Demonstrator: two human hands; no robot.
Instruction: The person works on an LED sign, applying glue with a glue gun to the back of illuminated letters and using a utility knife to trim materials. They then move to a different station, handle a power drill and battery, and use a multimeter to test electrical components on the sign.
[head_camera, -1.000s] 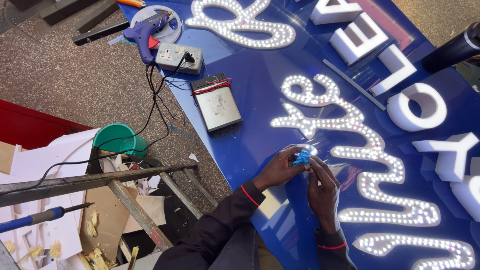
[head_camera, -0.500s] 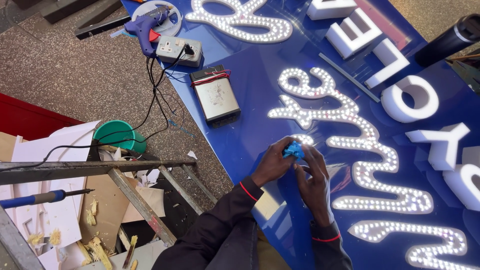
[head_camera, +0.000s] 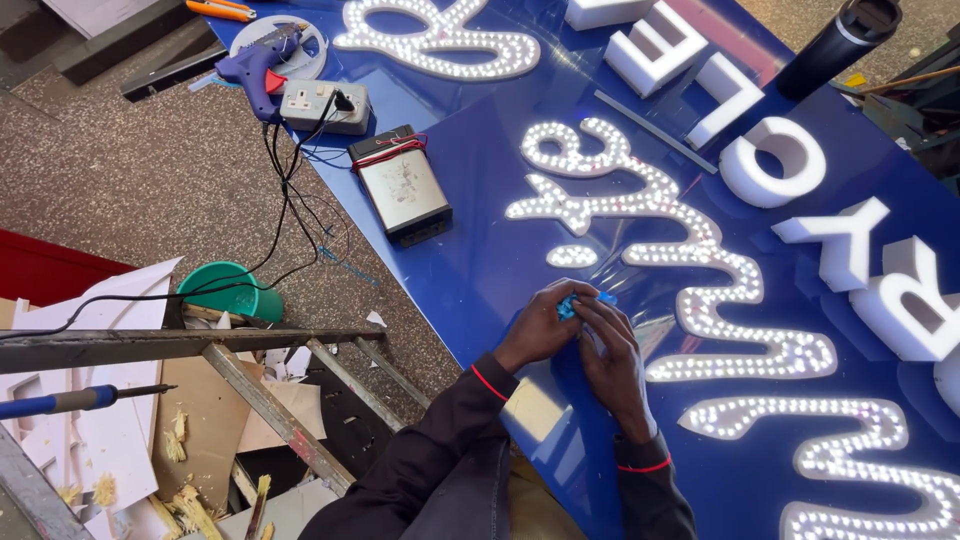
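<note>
Both hands pinch small blue piece (head_camera: 568, 306) at blue sign panel (head_camera: 480, 260) near edge: left hand (head_camera: 540, 327) fingers clenched round it, right hand (head_camera: 612, 355) fingers grasping its top. Looks light, soft; pinch by edges, near lit LED script (head_camera: 690, 260).

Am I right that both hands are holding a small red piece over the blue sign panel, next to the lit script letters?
Not quite: the small piece is blue, not red, as the head view shows. Both the left hand and right hand hold it over the blue sign panel, beside the lit script letters.
</note>
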